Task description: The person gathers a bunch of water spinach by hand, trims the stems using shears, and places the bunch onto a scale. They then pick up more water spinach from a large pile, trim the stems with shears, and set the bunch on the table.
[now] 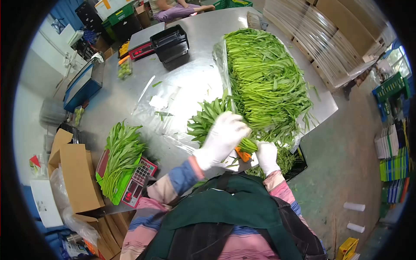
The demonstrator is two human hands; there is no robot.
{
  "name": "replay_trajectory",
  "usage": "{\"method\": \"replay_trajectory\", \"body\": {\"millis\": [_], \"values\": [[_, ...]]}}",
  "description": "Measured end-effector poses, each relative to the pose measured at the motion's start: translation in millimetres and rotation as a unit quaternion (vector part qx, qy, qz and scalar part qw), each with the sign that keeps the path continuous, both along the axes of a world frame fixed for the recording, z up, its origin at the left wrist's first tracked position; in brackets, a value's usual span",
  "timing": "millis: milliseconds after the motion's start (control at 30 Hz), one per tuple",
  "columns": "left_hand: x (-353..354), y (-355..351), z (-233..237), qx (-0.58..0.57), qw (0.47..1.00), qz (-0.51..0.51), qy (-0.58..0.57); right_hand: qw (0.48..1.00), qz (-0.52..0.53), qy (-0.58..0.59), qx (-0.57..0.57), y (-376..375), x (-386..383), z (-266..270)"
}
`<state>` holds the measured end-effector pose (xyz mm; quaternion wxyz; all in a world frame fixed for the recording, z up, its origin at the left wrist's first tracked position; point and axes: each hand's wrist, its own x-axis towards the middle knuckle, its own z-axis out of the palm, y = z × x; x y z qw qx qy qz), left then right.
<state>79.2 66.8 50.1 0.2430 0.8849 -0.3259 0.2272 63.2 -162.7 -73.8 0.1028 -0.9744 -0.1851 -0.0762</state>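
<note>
My left hand (225, 135), in a white glove, is wrapped round a bunch of water spinach (208, 117). The leaves point up and to the left, and the stems stick out to the right below the hand. At the stem ends is my right hand (267, 157), also gloved, with its fingers closed against the stems. Just under the bunch lies an orange object (243, 154), partly hidden, perhaps a handle. A large heap of water spinach (268, 82) lies beyond my hands on plastic sheeting. Another bunch (121, 160) rests on a red and green scale (138, 180) at the left.
The metal table (199, 47) holds a second scale (142, 50) with black trays (170, 43). A black crate (298, 164) with greens stands below the table's right edge. An open cardboard box (76, 169) is at the left. Wrapped cardboard (320, 39) is stacked far right. A person (173, 9) sits beyond.
</note>
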Motion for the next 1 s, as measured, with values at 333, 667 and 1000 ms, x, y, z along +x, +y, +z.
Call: {"method": "replay_trajectory", "body": {"millis": [333,667,1000], "values": [[12.9,-29.3,-48.7,0.259,0.962,-0.058,0.069,0.999,0.017,-0.005,-0.040,0.1,-9.7,5.8],[-0.2,-34.1,6.8,-0.073,0.995,-0.006,-0.062,0.992,-0.061,0.036,0.107,-5.8,-9.1,5.2],[-57.1,-28.4,-95.6,0.076,0.886,-0.135,0.437,0.718,-0.201,0.234,0.624,-25.2,11.4,23.4]]}}
